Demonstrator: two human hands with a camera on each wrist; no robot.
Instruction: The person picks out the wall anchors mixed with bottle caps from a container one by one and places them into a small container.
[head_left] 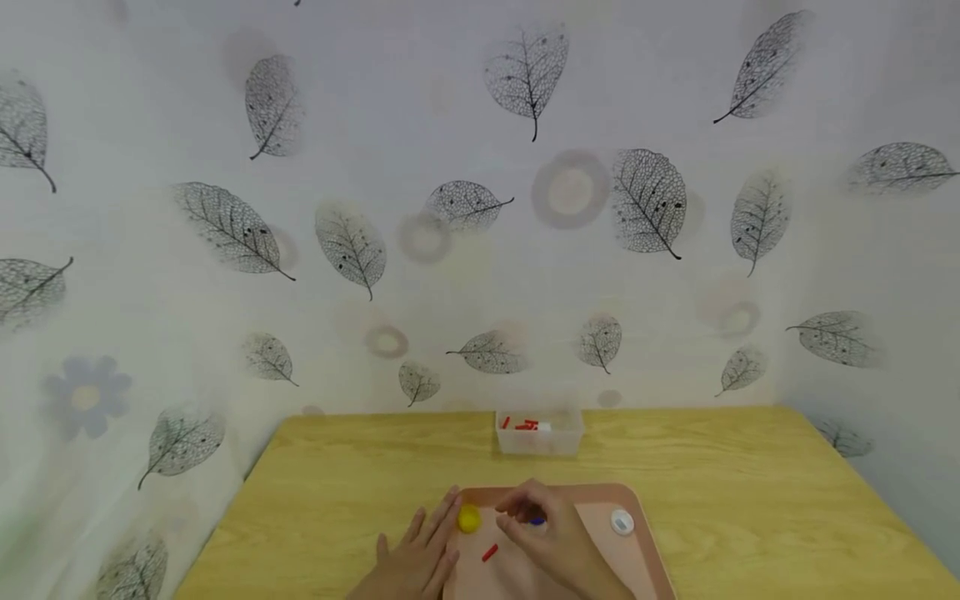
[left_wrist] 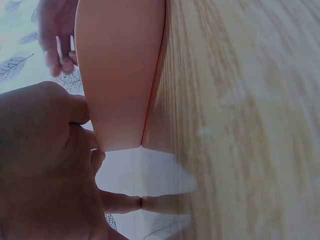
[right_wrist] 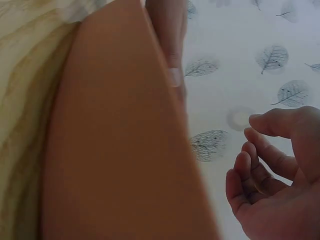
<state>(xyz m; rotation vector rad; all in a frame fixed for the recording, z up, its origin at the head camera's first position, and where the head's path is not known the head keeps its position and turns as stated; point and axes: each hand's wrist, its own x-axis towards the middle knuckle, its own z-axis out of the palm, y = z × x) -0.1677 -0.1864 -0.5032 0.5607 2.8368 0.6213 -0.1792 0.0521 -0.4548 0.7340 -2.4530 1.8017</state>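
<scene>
A pink tray (head_left: 600,495) lies on the wooden table. My left hand (head_left: 414,557) is flat with its fingers spread along the tray's left side, fingertips at the rim near a round yellow piece (head_left: 468,518). Over the middle of the tray hovers my right hand (head_left: 557,542), its fingers loosely bent. The right wrist view shows its thumb and index fingertips close together with nothing visible between them. Partly hidden beneath that hand is a small blue piece (head_left: 537,522). A short red stick (head_left: 490,552) lies on the tray between my hands.
A round white piece (head_left: 622,522) sits at the tray's right side. Behind the tray, against the leaf-patterned wall covering (head_left: 480,292), stands a translucent box (head_left: 537,443) with several red sticks and something white inside. The wooden table (head_left: 360,454) extends on both sides.
</scene>
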